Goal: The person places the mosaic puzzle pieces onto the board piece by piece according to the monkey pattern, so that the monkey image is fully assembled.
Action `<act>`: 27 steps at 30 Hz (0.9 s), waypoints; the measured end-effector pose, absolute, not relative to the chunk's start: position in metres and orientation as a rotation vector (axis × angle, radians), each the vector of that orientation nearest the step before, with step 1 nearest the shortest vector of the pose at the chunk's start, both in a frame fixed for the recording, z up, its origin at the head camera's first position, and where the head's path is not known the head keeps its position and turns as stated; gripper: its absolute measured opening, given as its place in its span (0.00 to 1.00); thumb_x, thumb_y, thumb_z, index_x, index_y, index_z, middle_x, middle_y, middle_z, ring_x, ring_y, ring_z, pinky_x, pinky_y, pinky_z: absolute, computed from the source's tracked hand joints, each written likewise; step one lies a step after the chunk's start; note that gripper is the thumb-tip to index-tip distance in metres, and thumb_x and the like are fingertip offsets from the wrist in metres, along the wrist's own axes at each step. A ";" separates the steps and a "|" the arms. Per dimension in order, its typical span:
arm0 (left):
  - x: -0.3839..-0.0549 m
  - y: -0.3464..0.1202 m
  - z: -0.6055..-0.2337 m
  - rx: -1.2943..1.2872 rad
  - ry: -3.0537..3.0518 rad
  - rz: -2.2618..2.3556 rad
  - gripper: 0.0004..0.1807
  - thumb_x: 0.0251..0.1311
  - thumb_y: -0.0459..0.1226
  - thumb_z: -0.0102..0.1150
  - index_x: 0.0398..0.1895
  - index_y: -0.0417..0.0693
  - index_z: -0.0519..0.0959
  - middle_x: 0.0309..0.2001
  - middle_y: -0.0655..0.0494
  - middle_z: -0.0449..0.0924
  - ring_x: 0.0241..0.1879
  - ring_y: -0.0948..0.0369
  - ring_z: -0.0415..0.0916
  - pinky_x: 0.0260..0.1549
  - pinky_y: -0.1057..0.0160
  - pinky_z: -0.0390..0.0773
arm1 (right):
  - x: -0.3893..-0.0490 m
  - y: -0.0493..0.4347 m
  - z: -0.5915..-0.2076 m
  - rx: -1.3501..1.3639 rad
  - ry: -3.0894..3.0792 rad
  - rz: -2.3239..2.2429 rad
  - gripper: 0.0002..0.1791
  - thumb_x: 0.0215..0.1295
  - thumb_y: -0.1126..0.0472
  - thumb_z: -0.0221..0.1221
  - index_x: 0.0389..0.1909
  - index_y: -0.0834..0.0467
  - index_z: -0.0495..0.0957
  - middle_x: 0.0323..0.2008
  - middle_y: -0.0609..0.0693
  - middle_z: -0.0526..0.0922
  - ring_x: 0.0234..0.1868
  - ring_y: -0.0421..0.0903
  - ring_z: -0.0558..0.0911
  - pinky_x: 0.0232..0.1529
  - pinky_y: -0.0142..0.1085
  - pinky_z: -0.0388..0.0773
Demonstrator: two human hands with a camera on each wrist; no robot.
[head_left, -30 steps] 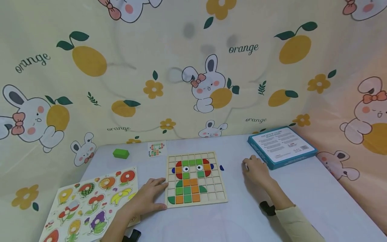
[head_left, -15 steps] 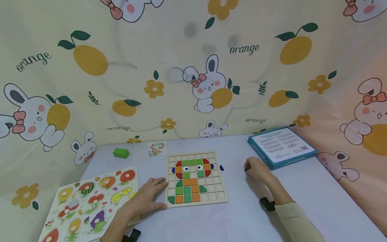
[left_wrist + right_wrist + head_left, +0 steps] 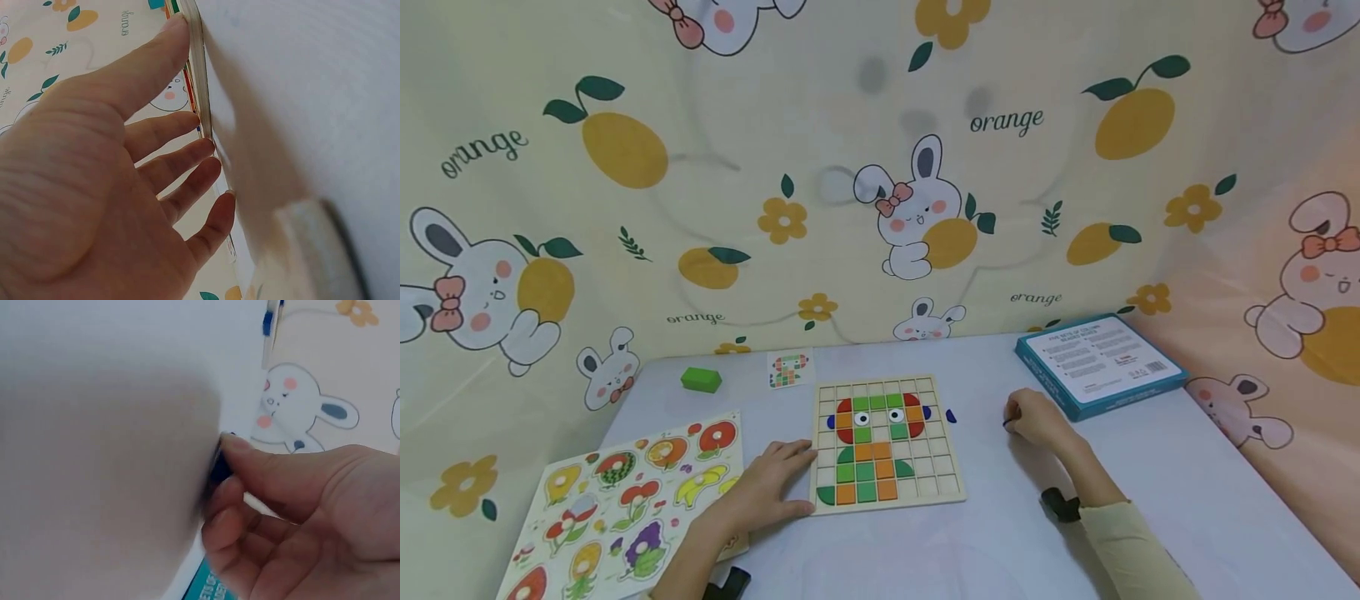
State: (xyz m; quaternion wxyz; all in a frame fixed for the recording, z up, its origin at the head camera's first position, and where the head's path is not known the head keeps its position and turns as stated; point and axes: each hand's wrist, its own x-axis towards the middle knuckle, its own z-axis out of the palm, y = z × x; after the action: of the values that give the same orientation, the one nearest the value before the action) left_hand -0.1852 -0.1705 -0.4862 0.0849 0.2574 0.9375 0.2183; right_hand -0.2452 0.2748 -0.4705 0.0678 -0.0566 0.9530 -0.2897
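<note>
A wooden grid board (image 3: 936, 475) lies in the middle of the table, with coloured tiles forming a figure with two round eyes. My left hand (image 3: 767, 483) touches the board's left edge with extended fingers; in the left wrist view its thumb and fingers (image 3: 165, 128) line the edge. Right of the board, low over the table, my right hand (image 3: 1037, 421) pinches a small dark blue puzzle piece (image 3: 221, 467) between thumb and curled fingers. Its outline is partly hidden. Another blue piece (image 3: 951, 416) lies loose just beyond the board's right edge.
A picture card (image 3: 788, 371) with a matching figure and a green block (image 3: 701, 380) lie at the back left. A fruit puzzle board (image 3: 610, 508) lies under the left forearm. At the back right is a blue box (image 3: 1101, 362). A patterned curtain (image 3: 820, 167) hangs behind.
My right hand's fingers have curled in, and the hand has turned slightly; the dark blue piece now shows at its fingertips. My left hand and the board have stayed put.
</note>
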 end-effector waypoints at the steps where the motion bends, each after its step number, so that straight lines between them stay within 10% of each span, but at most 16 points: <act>1: -0.185 -0.170 -0.486 0.770 2.794 0.653 0.43 0.54 0.55 0.71 0.71 0.46 0.70 0.72 0.48 0.64 0.68 0.47 0.61 0.63 0.40 0.67 | -0.245 0.272 -0.470 -0.192 2.863 -0.905 0.06 0.57 0.75 0.65 0.30 0.64 0.78 0.27 0.52 0.77 0.30 0.48 0.74 0.33 0.40 0.74; 14: -0.186 -0.172 -0.488 0.763 2.781 0.686 0.45 0.53 0.55 0.71 0.71 0.44 0.69 0.72 0.47 0.63 0.68 0.46 0.61 0.63 0.39 0.66 | -0.234 0.143 -0.464 -0.631 2.342 -1.505 0.03 0.62 0.75 0.62 0.35 0.71 0.78 0.30 0.53 0.78 0.26 0.48 0.82 0.29 0.36 0.84; 27: -0.188 -0.171 -0.488 0.764 2.770 0.721 0.47 0.52 0.57 0.71 0.71 0.41 0.69 0.72 0.46 0.64 0.68 0.45 0.61 0.63 0.38 0.65 | -0.221 0.044 -0.475 -0.747 2.450 -1.281 0.05 0.56 0.76 0.67 0.29 0.64 0.85 0.22 0.45 0.80 0.23 0.36 0.74 0.25 0.26 0.73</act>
State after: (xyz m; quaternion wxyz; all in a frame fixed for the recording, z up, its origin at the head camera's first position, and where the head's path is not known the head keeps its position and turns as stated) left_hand -0.1884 -0.1714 -0.4883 0.0892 0.2569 0.9313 0.2424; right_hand -0.2212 0.0438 -0.4746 0.1385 -0.2585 0.8472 -0.4430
